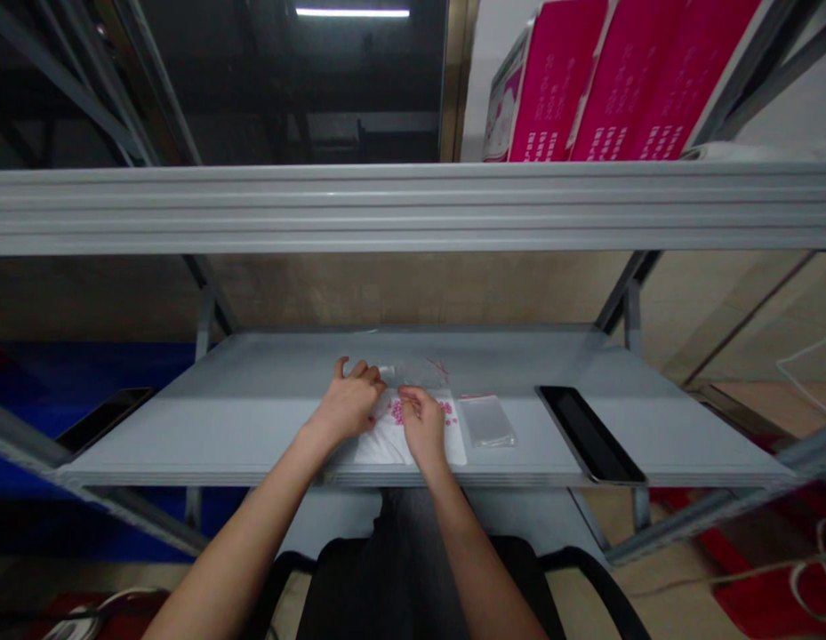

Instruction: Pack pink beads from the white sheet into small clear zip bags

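Over a white sheet [386, 449], my left hand [351, 404] bends its fingers down onto a small clear plastic bag [383, 405], with its index finger raised. Close by, my right hand [424, 425] has thumb and fingers pinched together. Anything in that pinch is too small or hidden to name. Several small pink pieces [447, 409] lie on the sheet around the right fingers. Behind the hands rests another clear bag with a red strip [426, 369]. A stack of clear zip bags [487, 421] lies right of the sheet.
A dark tablet [589, 436] lies at the right of the grey shelf table [252, 391]. Another dark flat device [106, 418] is at the left edge. A thick metal beam [413, 209] crosses above the work surface. Pink boxes [626, 89] stand on the upper shelf.
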{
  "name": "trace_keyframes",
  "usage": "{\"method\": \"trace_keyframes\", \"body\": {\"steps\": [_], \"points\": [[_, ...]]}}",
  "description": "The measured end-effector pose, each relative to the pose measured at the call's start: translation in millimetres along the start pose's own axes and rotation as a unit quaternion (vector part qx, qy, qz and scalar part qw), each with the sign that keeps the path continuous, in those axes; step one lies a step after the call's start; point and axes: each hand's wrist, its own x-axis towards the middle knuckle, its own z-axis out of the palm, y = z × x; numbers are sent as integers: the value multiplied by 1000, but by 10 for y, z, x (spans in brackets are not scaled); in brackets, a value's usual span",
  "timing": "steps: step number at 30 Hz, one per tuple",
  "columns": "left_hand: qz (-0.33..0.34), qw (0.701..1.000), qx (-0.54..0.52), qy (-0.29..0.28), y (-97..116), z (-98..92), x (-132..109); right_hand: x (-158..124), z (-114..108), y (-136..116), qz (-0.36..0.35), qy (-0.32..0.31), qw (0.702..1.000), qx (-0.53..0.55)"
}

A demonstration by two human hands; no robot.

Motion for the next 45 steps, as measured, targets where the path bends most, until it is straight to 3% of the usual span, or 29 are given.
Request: {"method": "trace_keyframes", "body": {"steps": [6,11,15,18,23,26,30,32,34,38,40,42,45], "points": [[-9,1000,-27,14,19,26,19,4,8,9,6,-1,1000,8],[-39,992,-103,55,-122,64,-83,3,-8,2,12,2,1000,24],[-80,970,-200,116,-266,155,-221,-9,-8,-4,21,5,999,47],[-100,940,-280,171,-251,226,-324,-11,2,-32,26,7,997,73],[-93,895,-375,224,93,239,-504,-103,-114,-297,15,3,991,129],[-97,877,-405,239,399,148,-620,-298,-294,-552,0,-37,985,166],[-181,845,-414,287,738,12,-712,-591,-486,-750,42,-116,973,196],[-192,841,-423,278,835,-17,-719,-669,-542,-765,69,-118,974,182],[-188,828,-474,233,876,-23,-714,-689,-605,-760,85,-119,973,179],[-175,733,-647,118,831,-44,-706,-650,-793,-775,107,-130,967,193],[-181,691,-694,95,798,-76,-707,-640,-887,-793,111,-148,966,180],[-192,680,-701,98,791,-108,-707,-647,-951,-803,113,-172,966,156],[-197,688,-691,108,822,-127,-710,-673,-997,-808,111,-189,968,123]]}}
